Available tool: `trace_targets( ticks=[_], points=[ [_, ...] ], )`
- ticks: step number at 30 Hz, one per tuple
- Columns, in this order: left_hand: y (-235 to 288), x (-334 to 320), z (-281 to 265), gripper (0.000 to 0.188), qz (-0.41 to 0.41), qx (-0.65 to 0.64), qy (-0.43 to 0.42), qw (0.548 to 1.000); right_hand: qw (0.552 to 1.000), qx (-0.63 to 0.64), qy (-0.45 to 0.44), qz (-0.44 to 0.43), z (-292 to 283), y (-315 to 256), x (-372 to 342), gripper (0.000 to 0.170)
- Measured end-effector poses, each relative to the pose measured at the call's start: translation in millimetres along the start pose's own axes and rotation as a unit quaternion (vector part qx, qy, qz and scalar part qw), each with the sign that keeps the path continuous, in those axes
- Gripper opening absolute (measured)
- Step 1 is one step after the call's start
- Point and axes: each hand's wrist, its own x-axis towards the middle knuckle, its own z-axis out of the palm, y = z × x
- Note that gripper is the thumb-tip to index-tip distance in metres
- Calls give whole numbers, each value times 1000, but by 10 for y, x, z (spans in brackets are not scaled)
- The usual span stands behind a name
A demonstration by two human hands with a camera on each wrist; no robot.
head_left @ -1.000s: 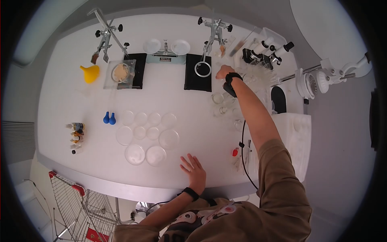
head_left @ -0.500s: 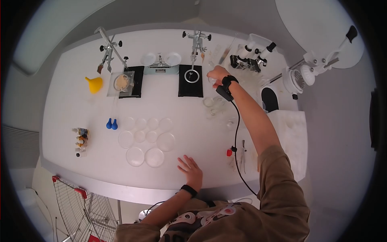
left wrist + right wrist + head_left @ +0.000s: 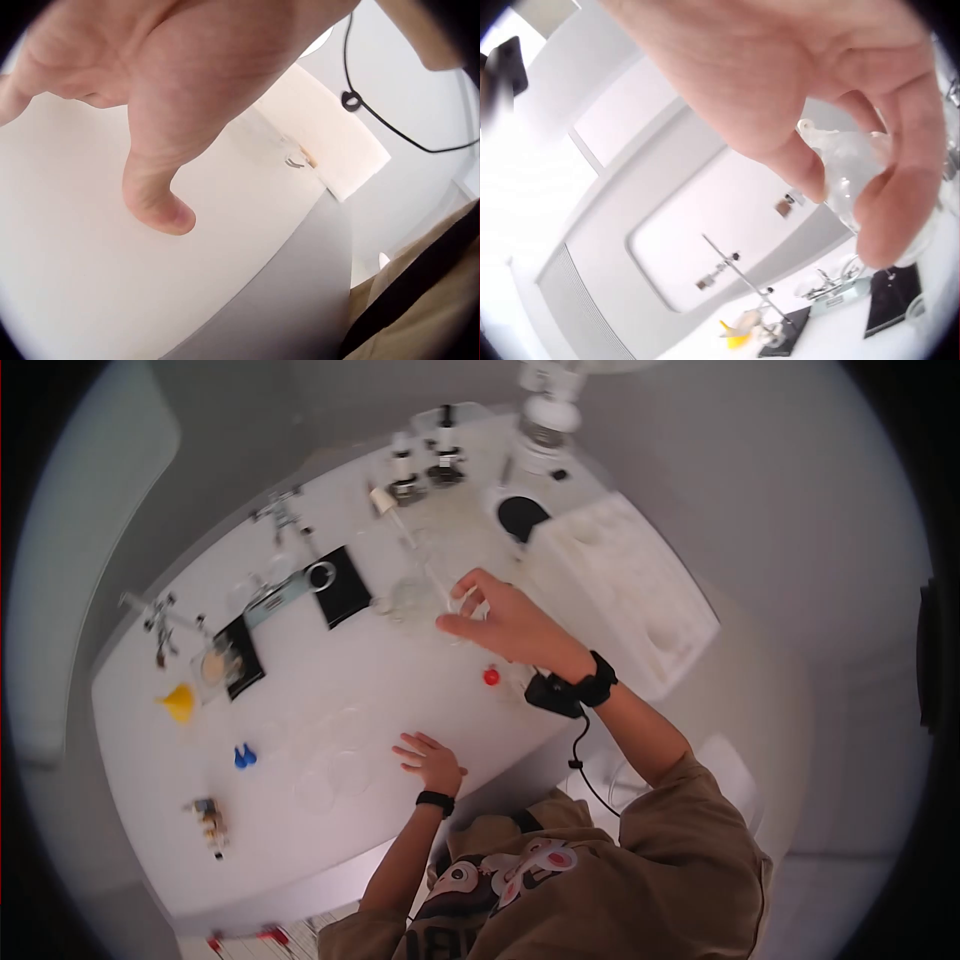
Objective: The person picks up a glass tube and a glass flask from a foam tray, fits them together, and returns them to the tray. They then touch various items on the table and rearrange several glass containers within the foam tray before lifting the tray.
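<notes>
My right hand [image 3: 515, 625] is above the right part of the white table, its fingers and thumb bent. In the right wrist view, that hand [image 3: 780, 82] grips a clear glass vessel [image 3: 845, 169] between thumb and fingers; the vessel's full shape is partly hidden. The left hand [image 3: 432, 765] lies at the table's front edge with fingers spread, holding nothing. Seen from the left wrist, this hand [image 3: 180, 82] has its thumb over the bare white surface. Clear glassware [image 3: 410, 592], blurred, stands beyond the right hand. Faint clear dishes [image 3: 345, 775] lie left of the left hand.
Two microscopes [image 3: 445, 460], a balance [image 3: 277, 598] and stands with black bases [image 3: 340, 588] are at the back. A yellow funnel [image 3: 178, 703], blue bulbs [image 3: 245, 757] and small bottles [image 3: 210, 823] are at left. A white foam block [image 3: 625, 590] lies at right.
The head view has turned, shifting the table across the picture. My right hand has drawn back from the glassware area toward the body with the clear vessel. The left hand stays near the front edge.
</notes>
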Motion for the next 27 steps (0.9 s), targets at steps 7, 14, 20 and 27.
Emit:
trace_targets(
  ticks=[7, 14, 20, 27],
  points=[
    [-51, 115, -10, 133, 28, 50, -97, 994, 977, -51, 197, 70, -366, 757, -1163, 49],
    [-75, 119, 8, 134, 16, 48, -110, 993, 904, 278, 304, 111, -827, 1423, -1811, 46],
    [-180, 133, 165, 136, 46, 123, -82, 988, 908, -43, 407, 92, -1649, 2254, -1776, 48],
    [-250, 155, 166, 138, 23, 7, -115, 993, 907, -177, 376, 71, -2495, 2949, -1638, 45]
  ],
)
